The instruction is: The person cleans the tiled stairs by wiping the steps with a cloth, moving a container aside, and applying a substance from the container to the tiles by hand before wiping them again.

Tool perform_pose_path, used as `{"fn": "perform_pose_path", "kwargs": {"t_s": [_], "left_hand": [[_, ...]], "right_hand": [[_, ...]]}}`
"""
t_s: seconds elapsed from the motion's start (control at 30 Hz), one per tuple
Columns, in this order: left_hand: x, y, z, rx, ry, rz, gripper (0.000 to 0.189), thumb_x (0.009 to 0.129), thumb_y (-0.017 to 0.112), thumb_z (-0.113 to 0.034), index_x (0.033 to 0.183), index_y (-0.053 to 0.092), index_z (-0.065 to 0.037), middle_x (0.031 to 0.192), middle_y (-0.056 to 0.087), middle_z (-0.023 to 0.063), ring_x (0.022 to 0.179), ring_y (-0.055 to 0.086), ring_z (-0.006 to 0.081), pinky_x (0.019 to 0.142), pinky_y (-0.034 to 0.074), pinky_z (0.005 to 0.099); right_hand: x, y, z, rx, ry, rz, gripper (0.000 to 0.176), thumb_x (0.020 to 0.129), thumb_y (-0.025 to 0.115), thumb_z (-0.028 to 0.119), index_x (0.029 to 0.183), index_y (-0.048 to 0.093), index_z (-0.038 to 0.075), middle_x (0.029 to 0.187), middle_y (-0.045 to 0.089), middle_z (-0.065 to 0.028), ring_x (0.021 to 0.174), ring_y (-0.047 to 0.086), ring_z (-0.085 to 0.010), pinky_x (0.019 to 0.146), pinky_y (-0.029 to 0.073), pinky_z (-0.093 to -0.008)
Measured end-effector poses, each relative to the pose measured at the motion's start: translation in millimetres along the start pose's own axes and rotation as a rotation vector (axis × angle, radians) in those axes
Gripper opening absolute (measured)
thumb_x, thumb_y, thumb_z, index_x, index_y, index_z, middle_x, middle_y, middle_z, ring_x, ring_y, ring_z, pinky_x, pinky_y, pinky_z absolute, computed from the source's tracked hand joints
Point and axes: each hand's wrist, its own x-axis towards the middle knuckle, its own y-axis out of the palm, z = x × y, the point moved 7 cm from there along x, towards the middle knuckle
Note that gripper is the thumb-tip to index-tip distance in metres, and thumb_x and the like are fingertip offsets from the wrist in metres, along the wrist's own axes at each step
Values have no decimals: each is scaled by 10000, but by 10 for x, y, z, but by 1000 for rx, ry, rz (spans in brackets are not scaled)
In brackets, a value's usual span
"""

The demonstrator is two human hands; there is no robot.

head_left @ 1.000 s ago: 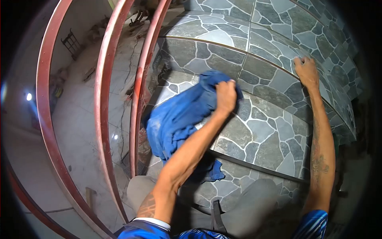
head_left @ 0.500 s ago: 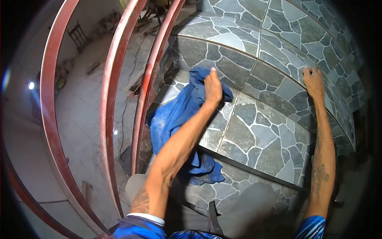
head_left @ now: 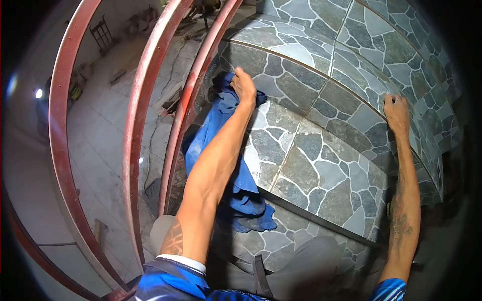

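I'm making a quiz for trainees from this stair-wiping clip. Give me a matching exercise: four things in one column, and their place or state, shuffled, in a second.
Column one
1. left hand
2. right hand
3. blue cloth
4. railing bars

Column two
A. red, curving beside the tiled steps
B. clutching the cloth at the steps' left end
C. draped down over a step's edge
D. resting on a higher step's edge

Pairs: 1-B, 2-D, 3-C, 4-A.

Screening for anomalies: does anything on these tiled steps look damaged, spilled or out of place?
Nothing stands out. The tiled steps look intact; the blue cloth under the left hand simply trails over the step edge, and the right hand rests on the upper step.
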Motion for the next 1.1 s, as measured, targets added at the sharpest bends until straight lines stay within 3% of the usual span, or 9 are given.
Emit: {"fn": "perform_pose_path", "kwargs": {"t_s": [0.13,0.23,0.4,0.53,0.67,0.73,0.83,0.87,1.1], "left_hand": [[-723,148,-121,454,453,340,564,1027,252,-337,1002,568,131,1135,555,420,1122,467,565,1001,322,591],[-658,93,-116,282,212,404,569,1017,242,-322,1034,561,148,1143,552,426,1133,460,571,1006,312,594],[-147,-52,-17,139,83,38,547,990,246,-267,1012,592,155,1097,577,424,1092,499,578,1006,338,570],[-834,193,-166,696,609,346,331,949,396,-152,929,615,95,959,627,372,942,593,542,939,411,560],[-558,20,-220,531,429,248,220,912,453,-81,848,601,69,901,626,357,938,623,483,917,420,565],[-26,-173,-45,105,48,85,336,944,417,-165,901,616,103,977,604,404,1001,597,495,948,400,572],[-68,-193,-77,212,63,115,522,967,347,-288,997,607,164,1081,562,448,1054,551,535,990,377,561],[-398,-46,-199,613,454,349,656,962,292,-366,1050,588,212,1149,511,489,1087,514,574,1035,345,551],[-50,-281,-220,385,131,168,613,911,411,-375,925,644,192,1086,582,442,1060,588,543,928,457,548]], "right_hand": [[-12,46,1,-13,-4,-28,654,925,479,500,1152,634,-93,1192,600,-329,1140,561,-465,996,428,-477],[-112,-37,38,33,-21,-43,630,926,478,487,1130,646,-85,1173,607,-325,1131,565,-466,989,432,-481],[-95,11,33,28,-21,-47,609,932,473,473,1110,649,-83,1186,602,-321,1117,567,-470,984,435,-477],[-61,14,20,-25,-39,-103,606,930,479,468,1111,645,-86,1181,598,-329,1107,568,-475,980,437,-479],[-74,12,-67,28,-50,-53,607,925,486,468,1125,640,-84,1194,592,-330,1104,570,-477,978,437,-488],[-70,8,-29,-5,-32,-89,614,926,485,471,1131,636,-87,1197,591,-328,1101,572,-477,975,438,-491],[-85,69,-97,0,-49,-54,616,929,484,476,1128,636,-87,1177,598,-322,1108,571,-469,973,439,-485],[-54,56,-40,12,-47,-58,615,930,484,477,1129,637,-85,1176,599,-322,1110,571,-468,973,439,-485],[13,56,-148,-6,-27,-40,614,928,498,480,1152,632,-75,1186,597,-324,1118,570,-465,973,439,-481]]}}
